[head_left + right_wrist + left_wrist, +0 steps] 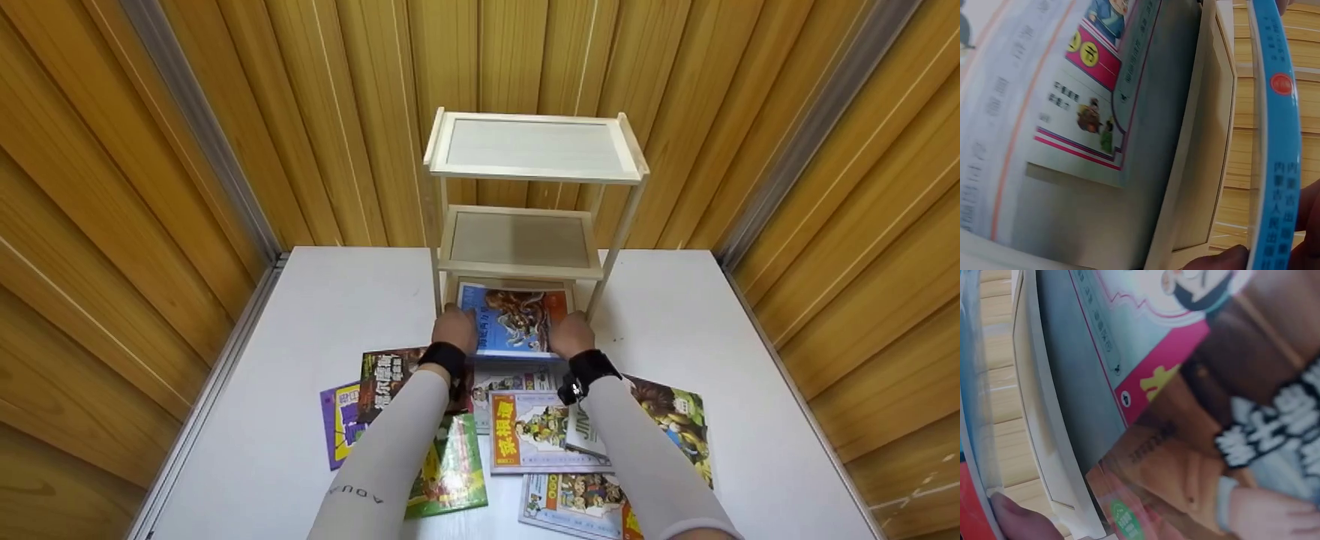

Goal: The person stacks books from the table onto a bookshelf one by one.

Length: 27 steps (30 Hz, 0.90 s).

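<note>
A blue comic-style book (pixel 517 322) with a brown creature on its cover is held by both hands at the front of the lowest shelf of a pale wooden rack (pixel 520 271). My left hand (pixel 455 330) grips its left side, and my right hand (pixel 572 335) grips the right side. In the right wrist view the blue spine (pixel 1280 140) has a red round mark, with the right thumb (pixel 1221 260) along its edge. The left wrist view catches the left thumb (pixel 1024 523) against the book. Most other fingers are hidden.
Several books lie spread below my forearms: a dark brown one (pixel 382 382), a green one (pixel 465 461), a purple-edged one (pixel 330 431) and a yellow-titled one (pixel 506 427). The rack's upper shelves (pixel 532 146) rise above my hands. Wood-patterned walls (pixel 360 112) enclose the white table (pixel 247 420).
</note>
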Available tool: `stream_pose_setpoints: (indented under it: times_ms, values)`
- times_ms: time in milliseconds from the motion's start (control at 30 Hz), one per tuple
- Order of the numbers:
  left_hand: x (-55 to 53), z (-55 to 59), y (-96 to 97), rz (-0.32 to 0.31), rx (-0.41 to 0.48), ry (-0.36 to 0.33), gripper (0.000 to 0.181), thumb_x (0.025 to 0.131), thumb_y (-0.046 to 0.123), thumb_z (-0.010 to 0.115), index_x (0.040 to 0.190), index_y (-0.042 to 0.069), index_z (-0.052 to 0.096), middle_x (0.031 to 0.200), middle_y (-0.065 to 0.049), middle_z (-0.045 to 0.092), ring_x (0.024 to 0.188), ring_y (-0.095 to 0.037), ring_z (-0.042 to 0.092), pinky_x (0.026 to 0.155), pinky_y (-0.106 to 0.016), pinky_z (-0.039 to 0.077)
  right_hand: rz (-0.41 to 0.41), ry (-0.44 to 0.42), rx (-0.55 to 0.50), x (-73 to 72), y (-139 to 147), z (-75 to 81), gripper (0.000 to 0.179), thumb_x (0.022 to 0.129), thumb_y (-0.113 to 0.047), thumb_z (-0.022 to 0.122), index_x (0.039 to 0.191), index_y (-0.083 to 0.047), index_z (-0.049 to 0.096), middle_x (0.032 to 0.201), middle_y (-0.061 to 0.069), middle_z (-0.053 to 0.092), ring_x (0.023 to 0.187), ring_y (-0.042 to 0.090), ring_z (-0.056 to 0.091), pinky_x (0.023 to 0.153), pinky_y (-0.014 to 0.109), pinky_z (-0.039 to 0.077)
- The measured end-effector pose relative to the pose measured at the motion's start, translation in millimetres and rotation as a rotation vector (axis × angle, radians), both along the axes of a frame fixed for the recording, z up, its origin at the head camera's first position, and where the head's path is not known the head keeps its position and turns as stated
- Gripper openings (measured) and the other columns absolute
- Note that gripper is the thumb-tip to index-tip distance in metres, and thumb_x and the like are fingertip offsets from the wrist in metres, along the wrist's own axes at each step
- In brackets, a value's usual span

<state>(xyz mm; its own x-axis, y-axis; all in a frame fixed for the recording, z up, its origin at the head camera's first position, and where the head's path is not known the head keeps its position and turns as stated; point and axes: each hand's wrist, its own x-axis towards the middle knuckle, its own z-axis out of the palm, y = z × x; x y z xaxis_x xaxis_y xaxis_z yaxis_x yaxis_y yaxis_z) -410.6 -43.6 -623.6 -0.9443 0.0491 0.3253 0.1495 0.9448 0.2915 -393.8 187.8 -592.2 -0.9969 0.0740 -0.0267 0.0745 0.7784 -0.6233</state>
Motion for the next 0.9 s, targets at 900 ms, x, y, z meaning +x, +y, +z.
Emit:
stream_pose_setpoints:
  times_ms: [900]
  values:
    - [-49.4, 39.1, 29.3, 0.187, -0.134, -0.314, 0.040, 0.101, 0.022, 0.062, 0.124, -0.011, 0.065, 0.129, -0.025, 0.058, 0.115, -0.039, 0.059, 0.082, -0.044, 0.061, 0.049, 0.091, 0.207, -53.2, -6.0, 17.2, 0.040, 0.100, -0.018, 0.049, 0.109, 0.017, 0.066, 0.113, 0.036, 0.063, 0.101, 0.050, 0.064, 0.088, 0.061, 0.055]
